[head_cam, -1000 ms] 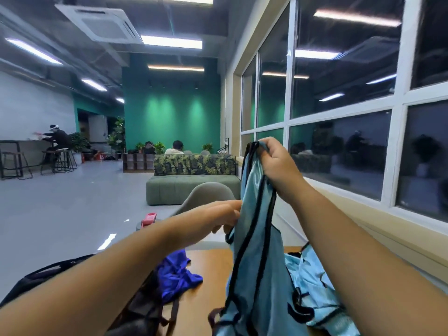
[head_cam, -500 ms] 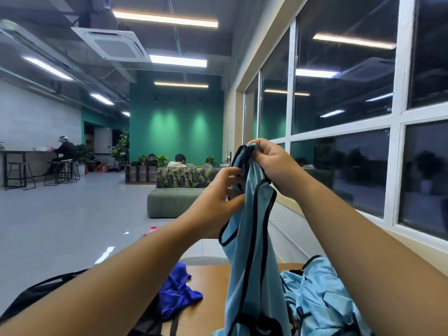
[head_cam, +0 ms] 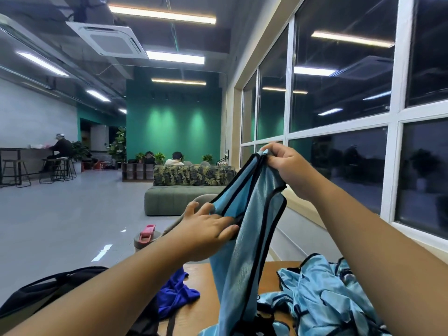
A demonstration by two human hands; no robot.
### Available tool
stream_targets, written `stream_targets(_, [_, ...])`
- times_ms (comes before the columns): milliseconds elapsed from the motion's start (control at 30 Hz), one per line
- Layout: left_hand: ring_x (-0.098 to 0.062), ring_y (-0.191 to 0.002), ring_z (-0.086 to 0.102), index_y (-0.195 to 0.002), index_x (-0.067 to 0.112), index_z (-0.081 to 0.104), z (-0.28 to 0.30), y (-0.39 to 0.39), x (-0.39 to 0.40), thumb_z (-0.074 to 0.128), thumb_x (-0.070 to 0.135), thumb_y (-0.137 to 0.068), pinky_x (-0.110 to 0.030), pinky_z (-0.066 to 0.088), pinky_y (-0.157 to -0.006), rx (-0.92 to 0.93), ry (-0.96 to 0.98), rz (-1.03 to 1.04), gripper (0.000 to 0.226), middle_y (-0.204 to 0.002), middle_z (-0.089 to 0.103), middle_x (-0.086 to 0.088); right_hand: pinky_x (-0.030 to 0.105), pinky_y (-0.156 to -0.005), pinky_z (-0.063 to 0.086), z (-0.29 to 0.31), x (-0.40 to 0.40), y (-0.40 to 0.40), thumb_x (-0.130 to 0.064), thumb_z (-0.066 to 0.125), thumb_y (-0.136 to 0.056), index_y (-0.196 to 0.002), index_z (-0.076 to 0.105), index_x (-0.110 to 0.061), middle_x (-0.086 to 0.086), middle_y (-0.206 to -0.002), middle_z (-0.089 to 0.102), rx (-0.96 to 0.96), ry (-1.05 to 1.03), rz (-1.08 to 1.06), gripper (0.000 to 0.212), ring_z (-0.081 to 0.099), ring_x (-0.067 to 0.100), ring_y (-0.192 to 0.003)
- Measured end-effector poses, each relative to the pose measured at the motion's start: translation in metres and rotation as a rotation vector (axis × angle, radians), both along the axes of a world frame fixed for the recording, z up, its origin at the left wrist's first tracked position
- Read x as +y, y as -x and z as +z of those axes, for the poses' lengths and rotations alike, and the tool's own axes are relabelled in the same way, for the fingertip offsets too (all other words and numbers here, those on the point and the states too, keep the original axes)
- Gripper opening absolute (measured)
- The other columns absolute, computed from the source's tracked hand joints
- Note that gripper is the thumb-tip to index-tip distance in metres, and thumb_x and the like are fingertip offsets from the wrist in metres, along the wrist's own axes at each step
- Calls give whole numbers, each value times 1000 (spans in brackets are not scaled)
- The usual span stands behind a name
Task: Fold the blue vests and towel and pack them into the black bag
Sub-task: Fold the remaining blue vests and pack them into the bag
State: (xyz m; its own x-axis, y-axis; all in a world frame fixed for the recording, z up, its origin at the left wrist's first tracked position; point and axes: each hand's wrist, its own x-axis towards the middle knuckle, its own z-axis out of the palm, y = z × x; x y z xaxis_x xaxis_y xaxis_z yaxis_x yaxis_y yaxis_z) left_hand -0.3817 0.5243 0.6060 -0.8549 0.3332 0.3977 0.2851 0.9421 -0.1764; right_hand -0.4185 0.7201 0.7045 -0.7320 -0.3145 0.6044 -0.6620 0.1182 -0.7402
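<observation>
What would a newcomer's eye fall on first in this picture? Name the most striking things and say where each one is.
First, the light blue vest with black trim, held up in the middle: the right hand pinches its top, and the left hand touches its edge lower down. Next, the heap of light blue vests on the wooden table at lower right, and the dark blue cloth beside the black bag at lower left.

Vest (head_cam: 244,251) lt blue w/ blk trim; towel (head_cam: 177,294) royal blue; bag (head_cam: 36,292) blk.
</observation>
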Motion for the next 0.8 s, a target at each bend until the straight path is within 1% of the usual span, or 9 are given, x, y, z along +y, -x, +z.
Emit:
stream_targets(100, [-18,-111,33,-122,35,46,-5,0,-8,14,50,-100,-42,20,-93,-14,55,59,42,-114,57,2,23,-69,44,-10,4,6,-4,44,-100,-84,57,-18,0,-80,59,-7,-24,-39,25,53,13,-75])
stream_targets(233, [-23,-106,34,-105,30,59,-6,-2,-9,14,47,-101,-45,28,-94,-149,118,114,48,-103,51,-7,20,-67,43,-20,2,11,-6,44,-100,-84,57,-19,-1,-81,60,-8,-92,-74,24,54,11,-73])
stream_targets(367, [-22,-107,36,-86,20,57,-9,2,-17,16,50,-101,-44,34,-97,-275,-101,0,53,-104,46,-6,28,-75,41,-27,-1,17,-10,44,-101,-86,58,-20,0,-85,60,12,-144,-133,22,52,14,-81])
stream_targets(467, [-15,-96,44,-90,11,60,-11,3,-23,23,51,-98,-30,35,-88,-306,-289,-185,55,-100,46,-1,31,-79,42,-28,-1,20,-12,44,-101,-88,58,-18,1,-87,60,10,-149,-178,20,53,15,-83])
stream_targets(533, [-6,-83,44,-84,16,56,-12,-2,-23,45,45,-97,-25,36,-78,-302,-294,-295,34,-92,47,3,30,-78,42,-27,-2,21,-12,43,-102,-89,58,-17,1,-86,59,2,-148,-188,20,53,15,-82])
stream_targets(600, [3,-82,41,-84,25,52,-12,-5,-23,61,36,-90,-21,36,-78,-234,-231,-357,16,-88,49,5,31,-79,42,-28,-2,22,-12,43,-102,-92,58,-15,1,-86,59,3,-156,-204,18,53,15,-83])
stream_targets(667, [12,-86,39,-85,26,53,-11,-8,-22,67,29,-85,-15,36,-79,-159,-237,-376,15,-94,51,1,35,-82,44,-28,-2,23,-13,43,-102,-97,59,-11,6,-91,61,5,-164,-221,17,54,18,-86])
stream_targets(733, [9,-85,40,-81,32,51,-4,-11,-19,68,20,-82,-12,36,-75,-124,-285,-394,20,-95,48,-1,39,-85,45,-28,-3,25,-14,43,-102,-101,60,-8,13,-98,64,7,-174,-240,18,55,20,-88])
stream_targets(800, [6,-80,41,-73,37,41,2,-13,-15,64,13,-80,-8,32,-68,-127,-281,-408,34,-90,47,2,37,-83,45,-27,-3,26,-15,43,-102,-102,60,-7,14,-100,64,16,-177,-258,19,55,20,-87])
